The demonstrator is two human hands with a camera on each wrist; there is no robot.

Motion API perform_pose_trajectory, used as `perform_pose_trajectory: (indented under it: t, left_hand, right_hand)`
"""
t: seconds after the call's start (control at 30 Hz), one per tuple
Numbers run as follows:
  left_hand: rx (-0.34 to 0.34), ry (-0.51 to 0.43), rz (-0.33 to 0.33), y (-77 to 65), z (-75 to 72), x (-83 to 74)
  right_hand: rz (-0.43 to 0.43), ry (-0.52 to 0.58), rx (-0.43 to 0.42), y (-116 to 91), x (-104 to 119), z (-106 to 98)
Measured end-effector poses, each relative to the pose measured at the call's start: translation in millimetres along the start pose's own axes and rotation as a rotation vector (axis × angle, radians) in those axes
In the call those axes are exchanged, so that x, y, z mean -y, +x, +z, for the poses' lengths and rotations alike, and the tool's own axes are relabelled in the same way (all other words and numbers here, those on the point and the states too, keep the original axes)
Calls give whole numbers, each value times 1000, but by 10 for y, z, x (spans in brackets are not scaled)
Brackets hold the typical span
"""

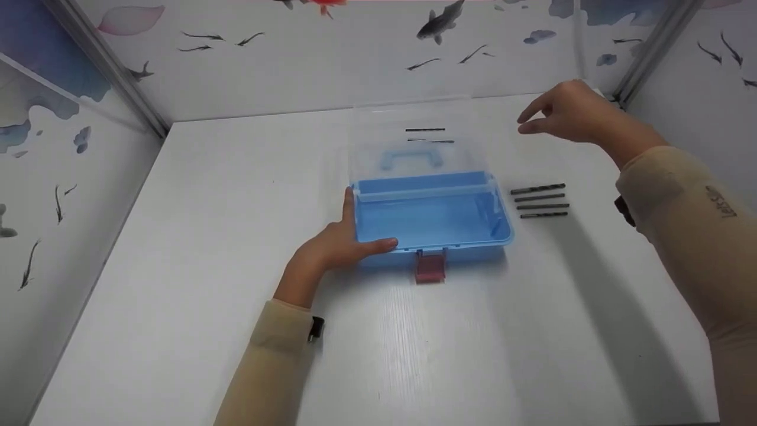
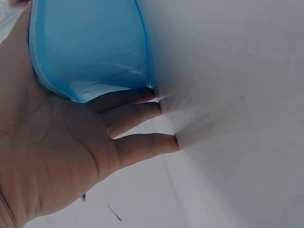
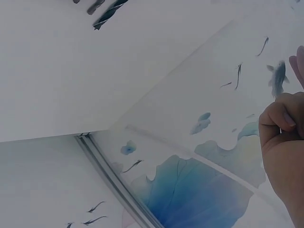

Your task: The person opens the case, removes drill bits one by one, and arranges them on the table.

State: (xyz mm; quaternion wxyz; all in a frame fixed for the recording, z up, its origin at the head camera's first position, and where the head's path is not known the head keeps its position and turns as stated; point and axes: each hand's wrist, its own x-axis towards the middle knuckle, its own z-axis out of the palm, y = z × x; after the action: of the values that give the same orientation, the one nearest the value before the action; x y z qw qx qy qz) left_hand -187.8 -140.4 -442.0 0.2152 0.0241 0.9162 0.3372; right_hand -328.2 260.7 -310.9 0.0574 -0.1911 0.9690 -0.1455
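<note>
A blue plastic toolbox (image 1: 432, 216) stands with its clear lid (image 1: 369, 127) folded back behind it. My left hand (image 1: 337, 242) rests at the box's left front corner, thumb along the front rim and index finger by the left side. In the left wrist view its other fingers (image 2: 137, 145) stretch out straight beside the blue wall. Raised at the back right, my right hand (image 1: 568, 115) has bent fingers, thumb and index tips close together; nothing shows between them. Nearest to it, several thick drill bits (image 1: 538, 189) lie in a row right of the box.
Thin drill bits (image 1: 425, 129) show through the clear lid, beside a light blue handle (image 1: 412, 158). A red latch (image 1: 430, 269) hangs at the box's front. White panels with painted fish (image 1: 440, 22) enclose the white table (image 1: 207, 225) at the back and sides.
</note>
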Motion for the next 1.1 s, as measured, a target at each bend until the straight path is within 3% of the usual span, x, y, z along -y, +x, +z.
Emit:
perform_pose_trajectory:
  t: [0.13, 0.6, 0.9, 1.1]
  left_hand:
    - [-5, -4, 5, 8, 4, 6]
    - [2, 12, -13, -9, -6, -9]
    - [-10, -13, -18, -18, -29, 1]
    - [5, -20, -12, -15, -6, -21]
  right_hand:
    - [-8, -25, -1, 65, 77, -12]
    - [-17, 60, -20, 279, 339, -11]
    - [-65, 70, -7, 491, 554, 140]
    - [-42, 71, 30, 592, 616, 281]
